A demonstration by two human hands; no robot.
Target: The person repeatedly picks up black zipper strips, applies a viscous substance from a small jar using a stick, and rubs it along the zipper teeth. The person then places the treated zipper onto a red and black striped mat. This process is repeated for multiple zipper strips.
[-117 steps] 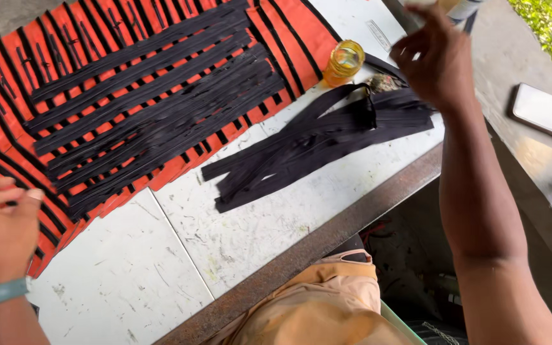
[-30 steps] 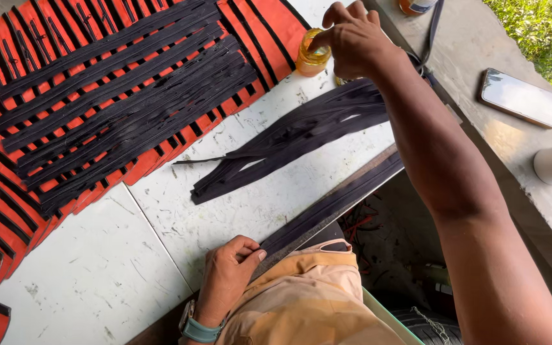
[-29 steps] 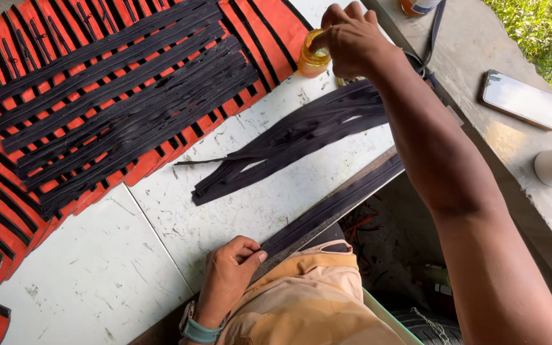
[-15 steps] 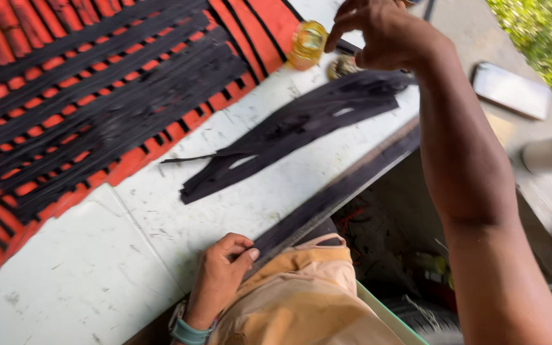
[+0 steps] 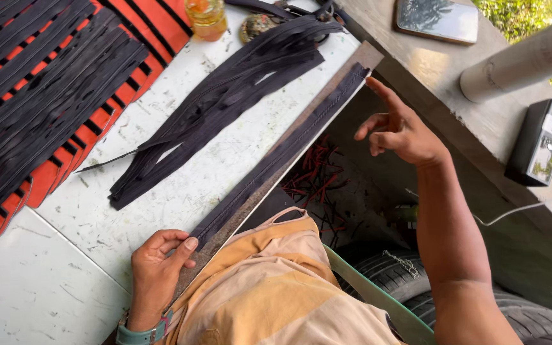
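Observation:
A long black rubber strip [image 5: 289, 147] lies along the front edge of the white table [image 5: 180, 191]. My left hand [image 5: 159, 263] presses down on its near end with thumb and fingers. My right hand [image 5: 398, 130] hovers in the air beside the strip's far end, index finger stretched out, the other fingers loosely curled, holding nothing. A loose bundle of black strips [image 5: 218, 105] lies diagonally on the table, beyond the edge strip. At the far end stands a small amber jar [image 5: 206, 17].
Red sheets crossed with black strips [image 5: 39, 89] cover the table's left. A phone [image 5: 437, 19], a pale tube [image 5: 525, 57] and a small black device [image 5: 540, 142] with a white cable rest on the concrete ledge at right. Red scraps [image 5: 314, 185] and a tyre [image 5: 391, 281] lie below.
My right hand has left the amber jar and come back toward me, now beside the edge strip's far end. The view has tilted down. My left hand stays on the strip.

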